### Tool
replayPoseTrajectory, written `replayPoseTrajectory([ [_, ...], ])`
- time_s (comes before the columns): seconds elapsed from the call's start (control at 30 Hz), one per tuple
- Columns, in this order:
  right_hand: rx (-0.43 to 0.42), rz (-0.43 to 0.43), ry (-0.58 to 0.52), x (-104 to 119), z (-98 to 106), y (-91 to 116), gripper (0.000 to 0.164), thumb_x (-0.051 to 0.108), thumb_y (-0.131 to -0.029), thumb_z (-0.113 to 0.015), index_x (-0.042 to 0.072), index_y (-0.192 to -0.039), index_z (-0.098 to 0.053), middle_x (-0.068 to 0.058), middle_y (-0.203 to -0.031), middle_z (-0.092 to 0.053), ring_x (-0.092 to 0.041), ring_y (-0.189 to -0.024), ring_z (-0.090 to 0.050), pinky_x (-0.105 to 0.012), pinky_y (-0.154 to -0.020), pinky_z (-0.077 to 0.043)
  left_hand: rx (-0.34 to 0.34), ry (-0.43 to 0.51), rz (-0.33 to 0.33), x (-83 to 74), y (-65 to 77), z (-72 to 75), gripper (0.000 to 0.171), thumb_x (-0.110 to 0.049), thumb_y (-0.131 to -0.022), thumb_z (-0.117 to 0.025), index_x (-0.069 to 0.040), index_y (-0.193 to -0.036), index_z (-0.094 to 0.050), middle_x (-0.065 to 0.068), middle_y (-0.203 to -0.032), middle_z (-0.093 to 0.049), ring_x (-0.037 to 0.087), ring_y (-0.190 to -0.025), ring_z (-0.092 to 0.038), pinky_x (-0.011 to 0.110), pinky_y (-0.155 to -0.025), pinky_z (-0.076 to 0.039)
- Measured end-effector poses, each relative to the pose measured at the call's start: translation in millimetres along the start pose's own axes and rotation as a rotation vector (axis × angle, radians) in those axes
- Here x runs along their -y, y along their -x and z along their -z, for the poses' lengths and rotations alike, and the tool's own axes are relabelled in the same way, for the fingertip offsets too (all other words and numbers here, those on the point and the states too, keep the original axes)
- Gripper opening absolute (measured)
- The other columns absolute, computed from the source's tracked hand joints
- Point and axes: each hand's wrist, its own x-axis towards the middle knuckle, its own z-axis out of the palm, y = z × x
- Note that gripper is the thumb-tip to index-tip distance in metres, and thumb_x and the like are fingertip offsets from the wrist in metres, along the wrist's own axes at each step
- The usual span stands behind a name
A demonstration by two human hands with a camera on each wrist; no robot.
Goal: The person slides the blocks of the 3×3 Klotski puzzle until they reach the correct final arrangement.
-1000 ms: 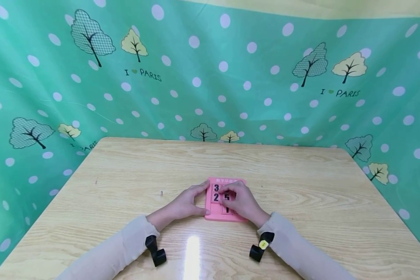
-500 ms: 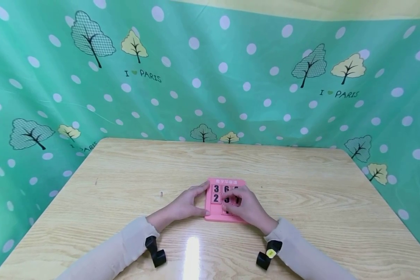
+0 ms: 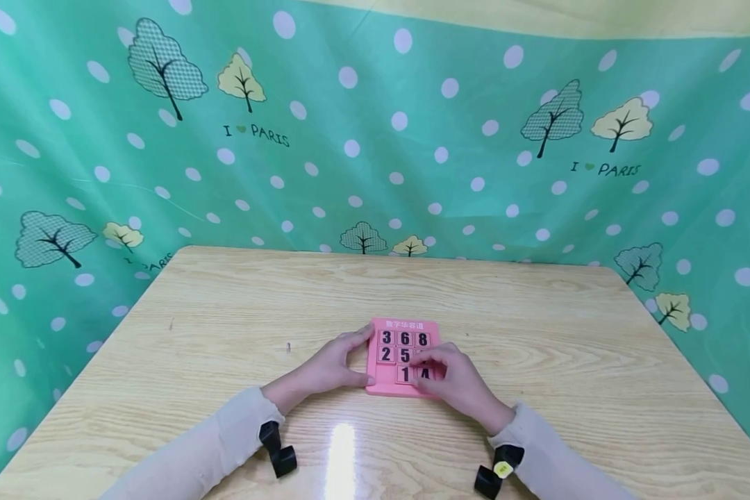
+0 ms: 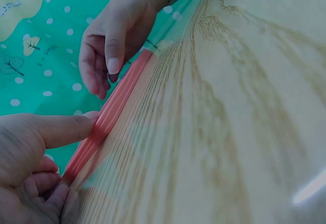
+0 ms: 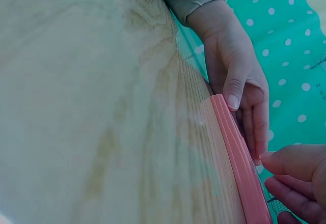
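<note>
A pink number slide puzzle (image 3: pixel 384 380) lies flat on the table, white characters along its top edge. Its tiles read 3, 6, 8 in the top row, 2 and 5 below, then 1 and 4 at the bottom; the lower left slot is bare. The tile right of the 5 is mostly covered by fingers. My left hand (image 3: pixel 328 364) holds the puzzle's left side, thumb at the lower corner and forefinger at the upper one. Over the right-hand tiles hovers my right hand (image 3: pixel 462 378), its thumb and forefinger bent and apart, as the right wrist view also shows.
The wooden table (image 3: pixel 256 292) extends around the puzzle on all sides. A green dotted curtain (image 3: pixel 375 139) hangs behind it and at both sides. Black wrist cameras sit on both sleeves, and a bright glare streak (image 3: pixel 342 458) crosses the front of the table.
My right hand has drawn back to the right and toward me, uncovering the 6, 8, 1 and 4 tiles. The left hand and the puzzle stay in place.
</note>
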Motion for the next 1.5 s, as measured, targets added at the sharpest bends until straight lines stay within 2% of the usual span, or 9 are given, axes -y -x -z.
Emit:
replayPoseTrajectory([
  [0.33, -0.021, 0.026, 0.004, -5.5, 0.8, 2.8, 0.027, 0.01, -0.074, -0.077, 0.018, -0.099, -0.073, 0.006, -0.101, -0.063, -0.015, -0.098, -0.052, -0.029, -0.087, -0.044, 0.002, 0.008, 0.005, 0.2, -0.4, -1.6, 0.091, -0.016, -0.073, -0.079, -0.003, -0.147, -0.028, 0.008, -0.155, -0.023, 0.031, -0.142, -0.019, 0.048, -0.115, -0.015],
  [0.53, -0.014, -0.001, 0.021, -6.3, 0.8, 4.2, 0.028, 0.01, -0.074, -0.077, 0.02, -0.099, -0.072, 0.004, -0.103, -0.062, -0.015, -0.099, -0.05, -0.032, -0.088, -0.044, 0.0, 0.004, 0.004, 0.9, -0.7, -3.0, 0.091, -0.016, -0.073, -0.08, -0.003, -0.147, -0.028, 0.007, -0.155, -0.023, 0.031, -0.141, -0.02, 0.048, -0.115, -0.015],
  [0.9, -0.02, -0.007, 0.041, -3.8, 0.2, 5.2, 0.028, 0.009, -0.074, -0.077, 0.021, -0.099, -0.072, 0.004, -0.101, -0.06, -0.014, -0.096, -0.049, -0.026, -0.083, -0.045, -0.002, 0.001, 0.015, -0.6, -0.5, -2.3, 0.092, -0.016, -0.072, -0.08, -0.004, -0.147, -0.028, 0.007, -0.155, -0.024, 0.03, -0.141, -0.02, 0.048, -0.115, -0.015],
  [1.17, -0.038, -0.01, 0.059, -1.8, -0.6, 4.9, 0.029, 0.007, -0.073, -0.078, 0.021, -0.098, -0.073, 0.002, -0.109, -0.062, -0.015, -0.102, -0.051, -0.033, -0.09, -0.046, 0.002, -0.002, 0.021, 0.1, -0.2, -1.1, 0.091, -0.018, -0.073, -0.079, -0.006, -0.148, -0.028, 0.005, -0.155, -0.023, 0.029, -0.142, -0.019, 0.047, -0.115, -0.015],
  [1.5, -0.048, -0.019, 0.047, 0.6, -2.9, 5.2, 0.028, 0.006, -0.073, -0.077, 0.019, -0.097, -0.073, 0.005, -0.1, -0.062, -0.014, -0.098, -0.051, -0.03, -0.087, -0.046, 0.003, -0.005, 0.021, 1.8, -0.7, -0.4, 0.091, -0.017, -0.073, -0.08, -0.006, -0.147, -0.029, 0.005, -0.155, -0.023, 0.029, -0.142, -0.019, 0.047, -0.115, -0.015],
])
